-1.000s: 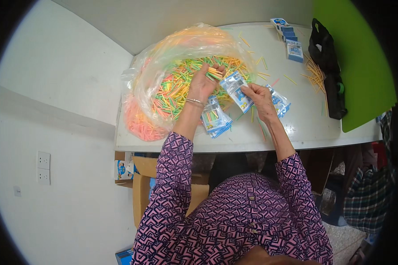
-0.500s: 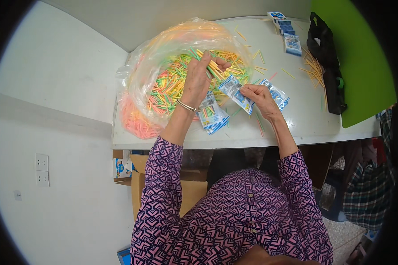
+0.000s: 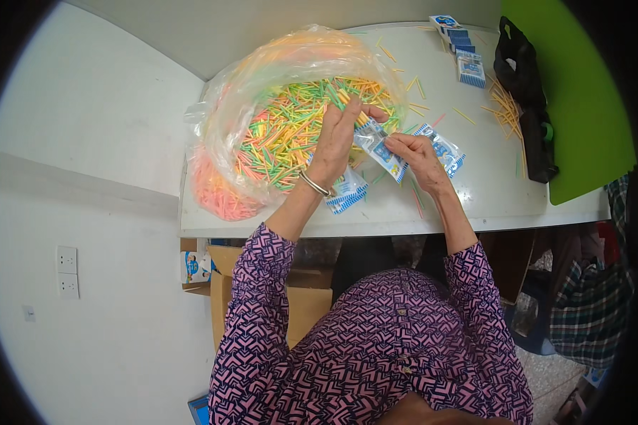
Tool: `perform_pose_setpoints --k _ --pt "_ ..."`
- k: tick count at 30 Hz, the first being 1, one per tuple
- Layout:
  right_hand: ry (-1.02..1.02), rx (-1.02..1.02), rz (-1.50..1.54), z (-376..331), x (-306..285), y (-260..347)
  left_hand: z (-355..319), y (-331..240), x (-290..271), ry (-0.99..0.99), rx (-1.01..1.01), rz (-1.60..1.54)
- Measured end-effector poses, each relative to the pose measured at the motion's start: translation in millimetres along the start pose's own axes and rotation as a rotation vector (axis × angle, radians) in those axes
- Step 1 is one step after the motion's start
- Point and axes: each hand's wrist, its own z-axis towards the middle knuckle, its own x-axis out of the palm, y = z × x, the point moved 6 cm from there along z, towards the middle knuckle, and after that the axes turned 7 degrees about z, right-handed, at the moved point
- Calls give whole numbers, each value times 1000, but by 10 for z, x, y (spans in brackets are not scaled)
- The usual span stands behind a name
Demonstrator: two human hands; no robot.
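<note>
My left hand (image 3: pixel 337 138) is closed round a small bundle of coloured sticks (image 3: pixel 342 95), green and yellow ones showing above the fingers. The bundle's lower ends meet the top of a small blue-and-clear packet (image 3: pixel 380 152). My right hand (image 3: pixel 420 157) pinches that packet by its right side, thumb on top. Under my left wrist lie more packets (image 3: pixel 347 193), partly covered. Another packet (image 3: pixel 443 150) rests on the table behind my right hand. Beyond my left hand a big clear plastic bag (image 3: pixel 223 134) gapes, full of loose coloured sticks (image 3: pixel 283 127).
Stacked packets (image 3: pixel 470 69) lie at the table's far right, near a pile of orange sticks (image 3: pixel 505 110) and a black object (image 3: pixel 532 106) by a green panel (image 3: pixel 588 106). Stray sticks dot the white table (image 3: pixel 503 202). An open cardboard box (image 3: pixel 308 312) stands below its front edge.
My left hand has moved right with the sticks, bringing their ends to the packet's top. My right hand and the packet have stayed nearly still.
</note>
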Motion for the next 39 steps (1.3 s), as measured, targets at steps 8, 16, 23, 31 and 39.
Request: perform_pose_setpoints --k 8,16,23,31,39 --pt "-41 -17 27 44 118 54 -139 80 -57 -22 -49 -10" --pt "-35 -35 118 218 242 -15 -88 170 -251 -150 -55 -399" --pt "-40 -49 111 218 208 -115 -155 174 -258 -262 -7 -467" --pt "-33 -53 142 193 185 -71 -153 94 -163 -120 32 -129" --pt "-39 -104 143 389 157 -106 31 130 -471 -128 -16 -83"
